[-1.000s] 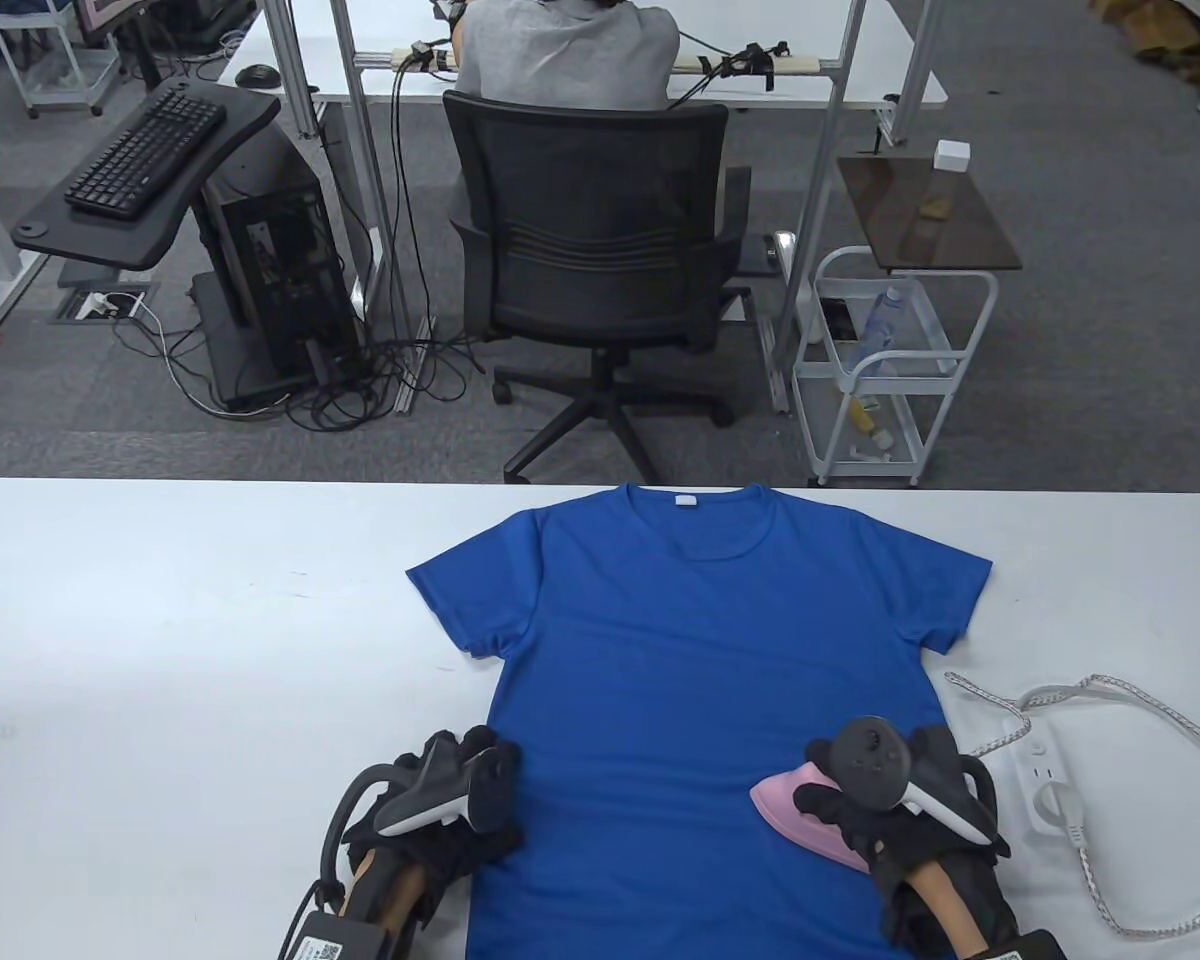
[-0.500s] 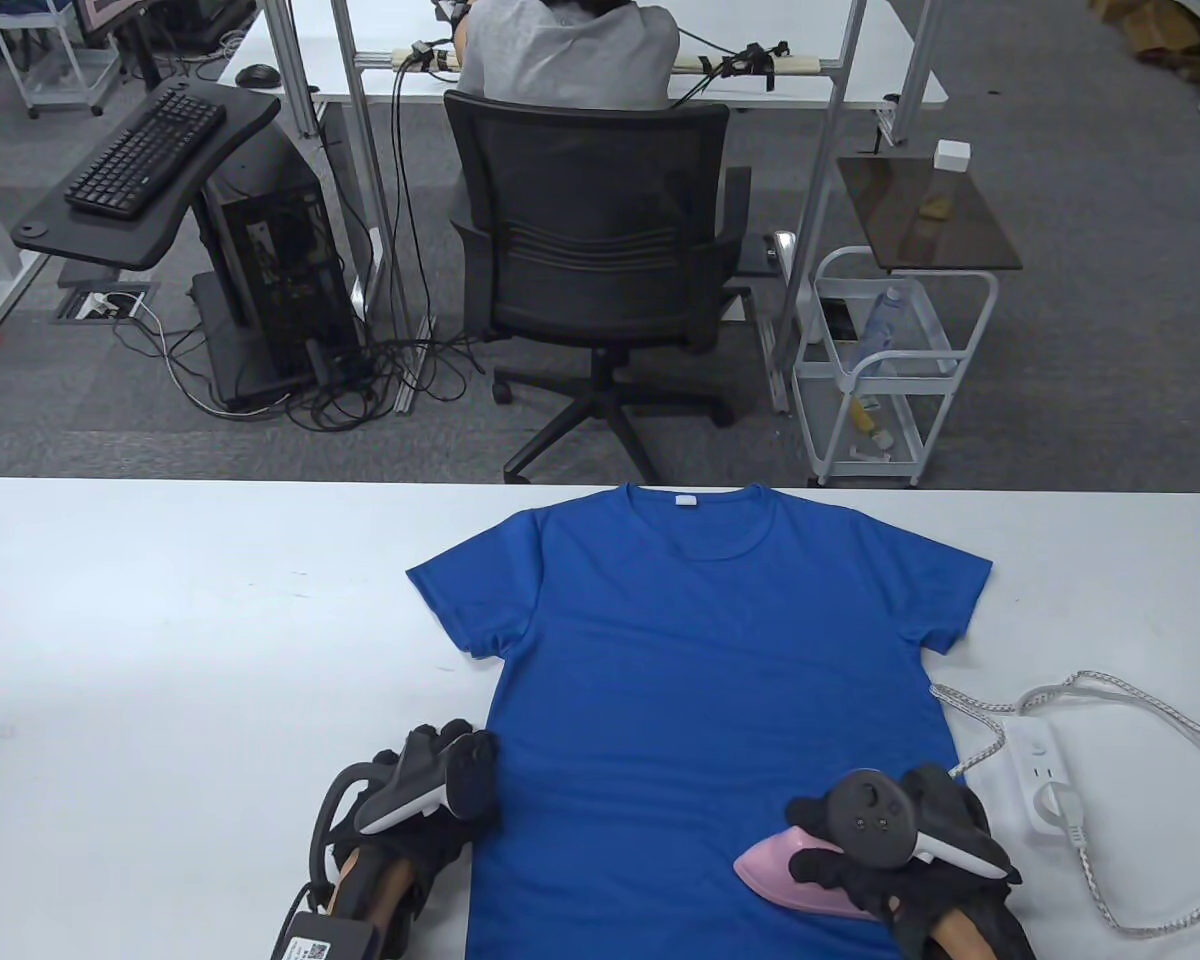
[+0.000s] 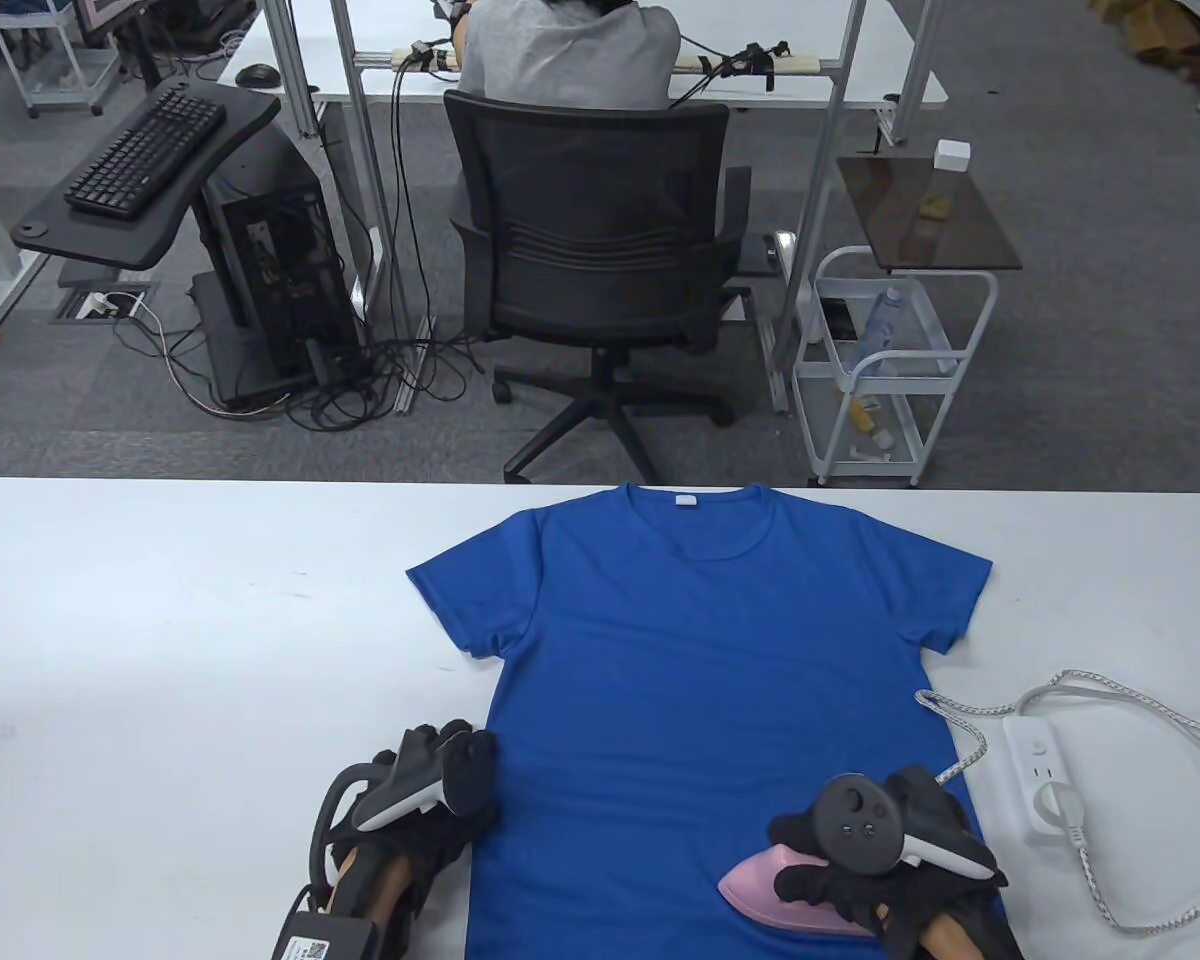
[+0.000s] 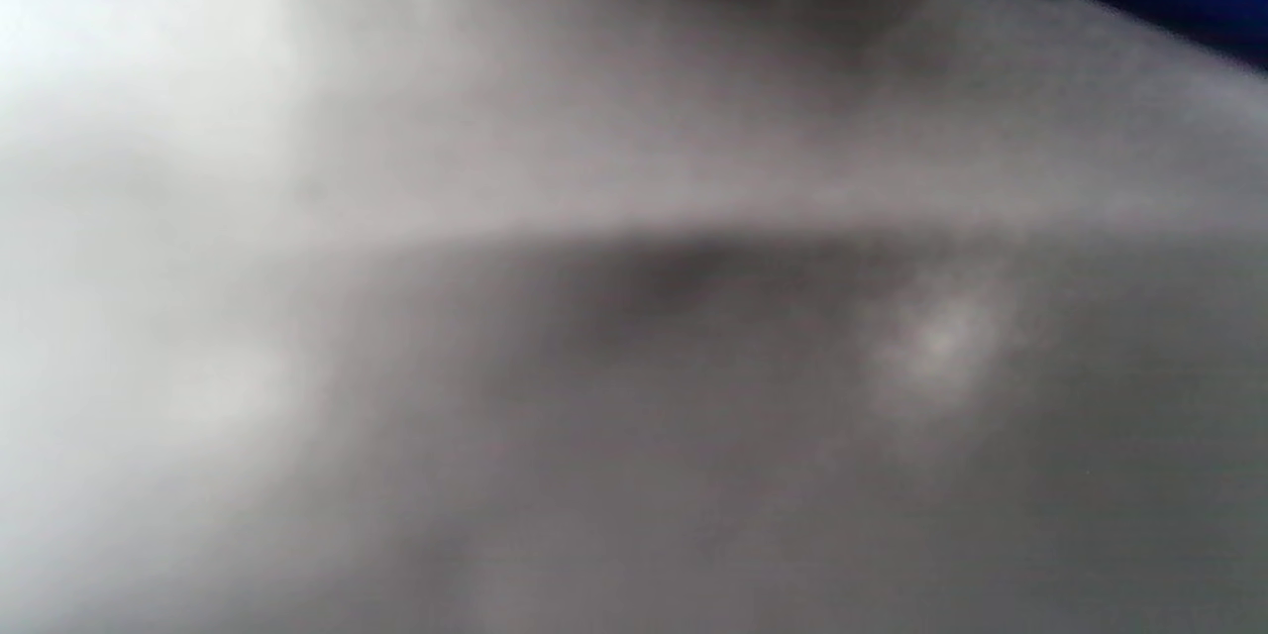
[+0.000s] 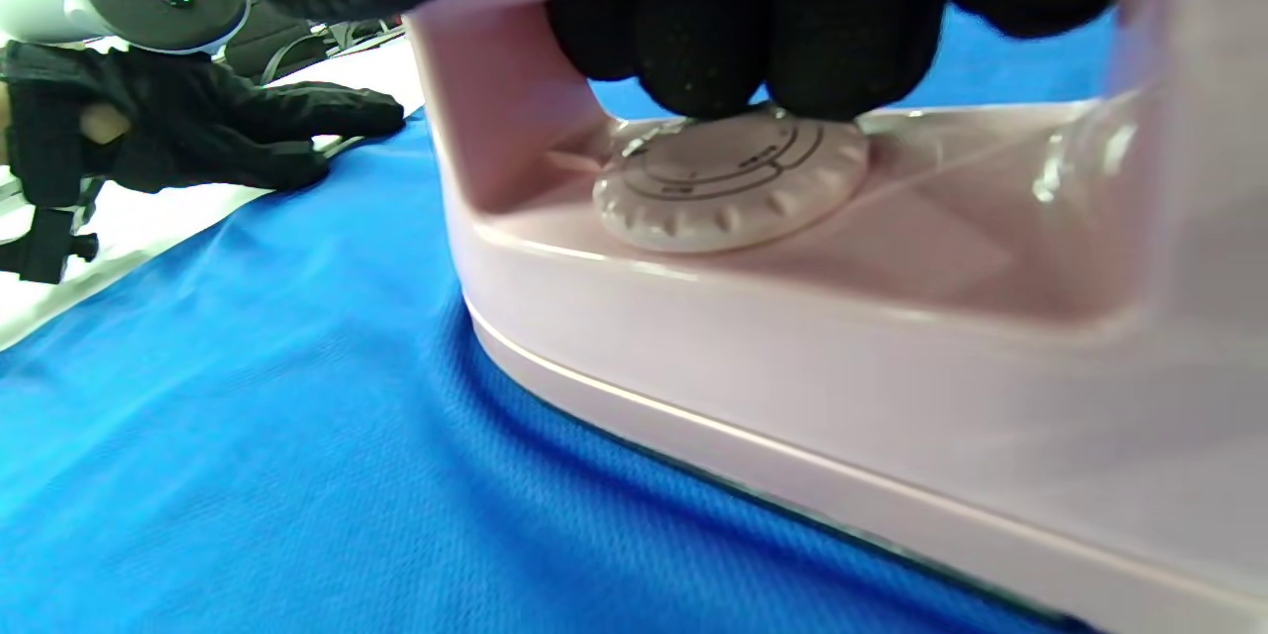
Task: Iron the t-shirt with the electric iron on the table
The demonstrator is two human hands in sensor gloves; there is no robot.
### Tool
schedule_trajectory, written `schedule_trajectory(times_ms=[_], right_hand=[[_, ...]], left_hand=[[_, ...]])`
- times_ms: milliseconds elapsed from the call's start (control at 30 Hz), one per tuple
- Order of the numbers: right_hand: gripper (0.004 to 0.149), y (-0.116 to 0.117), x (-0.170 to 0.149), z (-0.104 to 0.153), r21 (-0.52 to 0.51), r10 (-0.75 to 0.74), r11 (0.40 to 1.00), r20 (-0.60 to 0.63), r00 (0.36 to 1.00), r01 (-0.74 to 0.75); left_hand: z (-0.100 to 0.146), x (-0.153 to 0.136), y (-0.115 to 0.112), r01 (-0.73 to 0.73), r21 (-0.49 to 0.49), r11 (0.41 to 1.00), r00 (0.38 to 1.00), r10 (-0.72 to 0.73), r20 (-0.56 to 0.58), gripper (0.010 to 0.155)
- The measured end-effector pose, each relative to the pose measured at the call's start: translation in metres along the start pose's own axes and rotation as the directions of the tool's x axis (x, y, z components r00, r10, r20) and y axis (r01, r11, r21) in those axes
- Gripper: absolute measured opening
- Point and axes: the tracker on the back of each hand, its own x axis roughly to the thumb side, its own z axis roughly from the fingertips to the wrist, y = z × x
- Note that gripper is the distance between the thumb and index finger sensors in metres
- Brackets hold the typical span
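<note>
My right hand (image 3: 860,880) curls round the handle of the pink iron (image 3: 770,890), my fingers (image 5: 743,40) wrapped under the handle just above its white dial (image 5: 731,180). The iron sits flat on the blue t-shirt (image 3: 700,680), near the hem on my right-hand side. My left hand (image 3: 430,800) lies with straight fingers at the shirt's left edge near the hem, fingertips touching the cloth, well apart from the iron. The left wrist view is a grey blur with only a corner of blue.

The shirt lies spread on the white surface (image 3: 160,620), collar away from me. Just beyond my right hand, a white power strip (image 3: 1035,775) lies on the surface with the braided cord (image 3: 960,745) running to it.

Compared with a second ago, the iron and my right hand have drawn back toward me and a little left, the cord has shifted with them, and my left hand has slid slightly back.
</note>
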Motion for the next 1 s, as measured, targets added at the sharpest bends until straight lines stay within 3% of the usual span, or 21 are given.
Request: schedule_trajectory(times_ms=[533,733,1000], right_hand=[[0.066,-0.005,0.016,-0.055,-0.136,0.009,0.990,-0.201,0.979,-0.037],[0.067,-0.003,0.016,-0.053,-0.158,-0.005,0.987,-0.193,0.981,-0.026],[0.066,0.002,0.029,-0.040,-0.098,0.015,0.995,-0.097,0.995,-0.024]], left_hand=[[-0.001,0.000,0.001,0.003,-0.009,1.000,1.000,-0.003,-0.003,0.076],[-0.001,0.001,0.001,0.013,-0.006,1.000,1.000,-0.013,-0.004,0.076],[-0.001,0.001,0.001,0.008,0.002,1.000,1.000,-0.008,-0.002,0.076]])
